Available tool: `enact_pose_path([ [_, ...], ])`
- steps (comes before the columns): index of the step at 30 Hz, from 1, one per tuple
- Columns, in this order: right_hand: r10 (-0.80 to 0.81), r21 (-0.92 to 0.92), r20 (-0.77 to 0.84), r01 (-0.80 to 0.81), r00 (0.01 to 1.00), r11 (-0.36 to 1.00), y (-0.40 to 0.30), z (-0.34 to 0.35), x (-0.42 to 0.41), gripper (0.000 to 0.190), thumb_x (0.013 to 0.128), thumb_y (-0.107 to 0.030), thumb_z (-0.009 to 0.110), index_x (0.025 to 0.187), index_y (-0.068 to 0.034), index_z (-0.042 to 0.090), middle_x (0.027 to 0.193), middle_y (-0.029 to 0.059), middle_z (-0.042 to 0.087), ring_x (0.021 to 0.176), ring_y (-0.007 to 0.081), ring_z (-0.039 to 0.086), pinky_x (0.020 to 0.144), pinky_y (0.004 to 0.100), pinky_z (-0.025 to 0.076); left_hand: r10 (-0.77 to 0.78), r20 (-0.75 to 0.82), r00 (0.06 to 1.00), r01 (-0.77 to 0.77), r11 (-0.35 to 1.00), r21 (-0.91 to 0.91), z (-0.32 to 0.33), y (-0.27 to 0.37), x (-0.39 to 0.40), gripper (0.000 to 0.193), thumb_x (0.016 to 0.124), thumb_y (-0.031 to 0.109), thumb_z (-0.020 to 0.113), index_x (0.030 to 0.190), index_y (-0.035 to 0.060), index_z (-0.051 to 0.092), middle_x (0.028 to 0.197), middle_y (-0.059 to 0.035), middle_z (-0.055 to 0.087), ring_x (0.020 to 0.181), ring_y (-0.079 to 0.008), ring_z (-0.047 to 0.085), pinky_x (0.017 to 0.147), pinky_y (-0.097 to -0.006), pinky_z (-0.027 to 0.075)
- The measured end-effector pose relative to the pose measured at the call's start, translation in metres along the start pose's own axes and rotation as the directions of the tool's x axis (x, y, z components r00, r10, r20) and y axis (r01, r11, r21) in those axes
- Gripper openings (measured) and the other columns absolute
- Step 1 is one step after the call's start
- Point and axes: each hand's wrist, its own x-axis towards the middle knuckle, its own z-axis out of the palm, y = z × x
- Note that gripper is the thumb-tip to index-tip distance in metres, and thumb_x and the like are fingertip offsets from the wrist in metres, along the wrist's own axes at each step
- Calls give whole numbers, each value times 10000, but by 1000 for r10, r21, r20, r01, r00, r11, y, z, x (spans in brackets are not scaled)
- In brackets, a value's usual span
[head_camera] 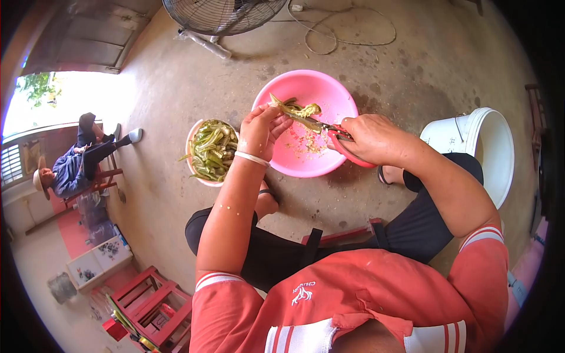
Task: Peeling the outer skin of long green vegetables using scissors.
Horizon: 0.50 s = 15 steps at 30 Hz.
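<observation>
My left hand [262,130] pinches a slit green pepper [289,112] above a pink plastic basin [337,95]. In my right hand [375,137] are red-handled spring shears [346,148], their blades up against the pepper. Pale seeds [315,143] and red bits are scattered over the basin floor, and a few green pieces [291,101] lie behind the held pepper. Left of the basin, close to my left wrist, a round tub [193,170] is heaped with split green peppers [214,148].
A white bucket [446,132] stands right of my knee. Ahead are a floor fan [225,17] and a looped cable [335,46]. At the far left a person [73,174] in a hat sits on a chair; a red wooden rack [152,304] is at lower left.
</observation>
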Motion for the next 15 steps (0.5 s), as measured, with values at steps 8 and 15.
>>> enact_pose_path([
  [8,-23,-28,-77,21,997,999,8,11,5,413,848,-382,516,796,20,593,766,226,613,759,383,603,709,469,465,-33,-25,999,30,995,-96,1,-4,1,119,878,36,498,969,-40,511,905,-121,592,782,-190,624,746,-280,558],
  [15,-29,12,-71,30,997,999,2,9,5,436,839,-400,523,816,31,583,759,236,608,756,383,606,705,468,463,-42,-4,999,41,995,-88,-2,-7,-1,132,866,28,531,978,-38,507,910,-118,590,802,-206,626,773,-292,552],
])
